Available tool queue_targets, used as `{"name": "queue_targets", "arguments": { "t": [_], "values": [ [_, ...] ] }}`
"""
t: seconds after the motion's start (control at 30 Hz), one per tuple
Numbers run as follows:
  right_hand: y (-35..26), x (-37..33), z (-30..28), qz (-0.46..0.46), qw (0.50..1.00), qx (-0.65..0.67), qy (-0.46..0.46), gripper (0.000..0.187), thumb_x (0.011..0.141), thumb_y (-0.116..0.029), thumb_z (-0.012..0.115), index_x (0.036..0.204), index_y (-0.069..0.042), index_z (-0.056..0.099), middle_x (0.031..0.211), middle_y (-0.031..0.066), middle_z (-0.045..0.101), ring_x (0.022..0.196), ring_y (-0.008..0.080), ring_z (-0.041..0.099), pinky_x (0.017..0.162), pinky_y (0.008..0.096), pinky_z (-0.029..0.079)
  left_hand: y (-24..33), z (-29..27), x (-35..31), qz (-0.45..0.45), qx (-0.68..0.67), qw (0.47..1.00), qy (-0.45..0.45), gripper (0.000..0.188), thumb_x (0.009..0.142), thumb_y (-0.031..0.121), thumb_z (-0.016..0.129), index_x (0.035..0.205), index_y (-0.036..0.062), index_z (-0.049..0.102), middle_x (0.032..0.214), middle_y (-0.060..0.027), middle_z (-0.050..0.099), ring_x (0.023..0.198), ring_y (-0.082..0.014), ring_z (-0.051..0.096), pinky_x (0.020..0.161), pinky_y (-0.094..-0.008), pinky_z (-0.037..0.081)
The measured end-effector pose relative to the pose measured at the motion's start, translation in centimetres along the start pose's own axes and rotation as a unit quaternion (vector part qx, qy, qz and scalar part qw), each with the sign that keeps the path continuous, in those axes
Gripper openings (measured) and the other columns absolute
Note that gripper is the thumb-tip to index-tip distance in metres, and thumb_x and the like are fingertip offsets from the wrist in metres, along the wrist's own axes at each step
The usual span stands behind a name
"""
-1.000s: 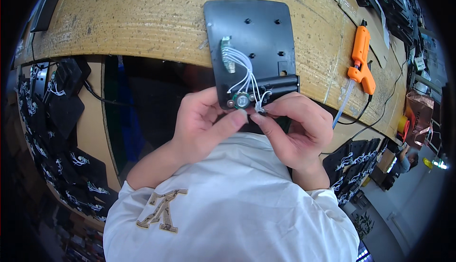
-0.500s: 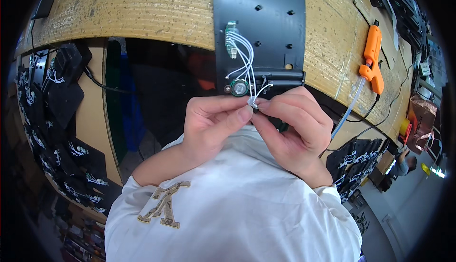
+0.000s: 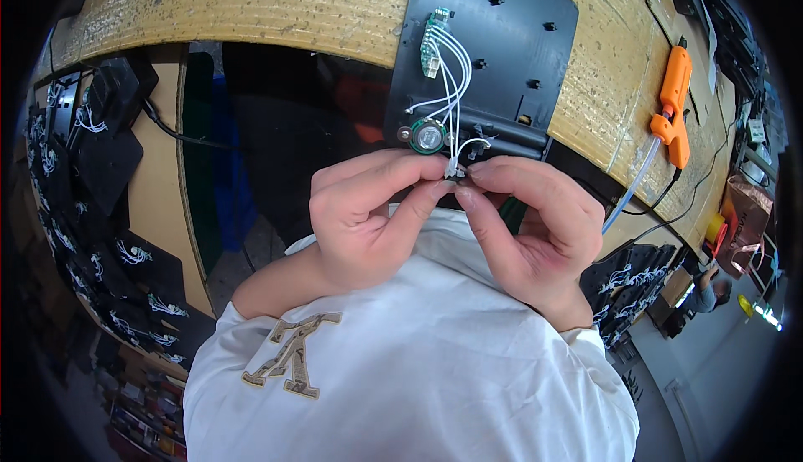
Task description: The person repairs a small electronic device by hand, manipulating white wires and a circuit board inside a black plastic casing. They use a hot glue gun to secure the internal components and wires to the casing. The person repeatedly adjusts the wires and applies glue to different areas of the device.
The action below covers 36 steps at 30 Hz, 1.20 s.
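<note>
Both hands, left hand [image 3: 368, 215] & right hand [image 3: 527, 228], fingertips pinched together on white wire end [image 3: 454, 169]; black plate [image 3: 493, 52] just beyond.

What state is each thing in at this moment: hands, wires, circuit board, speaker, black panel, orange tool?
left hand: pinched shut on the white wire end.
right hand: pinched shut on the same wire end.
white wires: loose, looping from board to hands.
green circuit board: lying flat on the panel, wired.
round speaker: resting at the panel's near edge, wired.
black panel: flat on the wooden bench, overhanging its edge.
orange tool: lying unheld on the bench.
</note>
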State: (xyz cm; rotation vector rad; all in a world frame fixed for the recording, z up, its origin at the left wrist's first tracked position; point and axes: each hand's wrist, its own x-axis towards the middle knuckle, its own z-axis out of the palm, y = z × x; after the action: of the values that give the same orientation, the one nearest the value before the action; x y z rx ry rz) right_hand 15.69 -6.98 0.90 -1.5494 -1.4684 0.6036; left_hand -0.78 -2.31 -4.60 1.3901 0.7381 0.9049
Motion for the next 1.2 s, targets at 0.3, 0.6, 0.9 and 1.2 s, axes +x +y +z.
{"name": "queue_targets", "arguments": {
  "t": [0.3, 0.6, 0.9, 1.2],
  "values": [
    [-0.1, 0.3, 0.0, -0.026, 0.998, -0.004, -0.065, 0.038, 0.075, 0.018, 0.072, 0.1, 0.001, 0.05, 0.088, 0.013, 0.064, 0.082, 0.0209, 0.059, 0.067, 0.0291, 0.05, 0.6, -0.4, 0.6, 0.064, 0.109, 0.992, -0.015, 0.013, 0.084, -0.01, 0.067, 0.097, -0.0093, 0.068, 0.082, -0.0128, 0.067, 0.066, -0.0145, 0.061, 0.058, -0.0226, 0.046],
    [-0.6, 0.0, 0.3, 0.031, 0.998, 0.016, -0.051, 0.04, 0.074, 0.016, 0.072, 0.1, 0.0, 0.047, 0.09, 0.0136, 0.063, 0.079, 0.0197, 0.059, 0.063, 0.026, 0.049, -0.2, -0.5, 0.6, 0.133, 0.106, 0.985, -0.008, 0.02, 0.079, -0.015, 0.067, 0.098, -0.0097, 0.066, 0.082, -0.0157, 0.067, 0.065, -0.0207, 0.061, 0.059, -0.0277, 0.049],
    [-0.9, 0.2, 0.6, 0.029, 0.999, 0.024, -0.022, 0.035, 0.066, 0.018, 0.072, 0.084, -0.001, 0.049, 0.08, 0.0127, 0.064, 0.066, 0.0238, 0.06, 0.057, 0.0295, 0.049, 1.1, -0.1, 0.9, 0.113, 0.135, 0.984, 0.01, 0.019, 0.073, -0.01, 0.073, 0.091, -0.0061, 0.068, 0.074, -0.0142, 0.065, 0.06, -0.0254, 0.062, 0.056, -0.0299, 0.051],
    [-0.8, 0.3, -0.7, 0.094, 0.983, 0.143, -0.07, 0.034, 0.076, 0.017, 0.068, 0.086, -0.002, 0.042, 0.085, 0.0151, 0.062, 0.068, 0.0177, 0.059, 0.062, 0.0268, 0.049, 2.4, 0.1, 0.2, -0.035, 0.008, 0.999, -0.016, 0.013, 0.077, -0.008, 0.07, 0.09, -0.0062, 0.066, 0.074, -0.0127, 0.064, 0.061, -0.0213, 0.061, 0.057, -0.0269, 0.048]
  ]
}}
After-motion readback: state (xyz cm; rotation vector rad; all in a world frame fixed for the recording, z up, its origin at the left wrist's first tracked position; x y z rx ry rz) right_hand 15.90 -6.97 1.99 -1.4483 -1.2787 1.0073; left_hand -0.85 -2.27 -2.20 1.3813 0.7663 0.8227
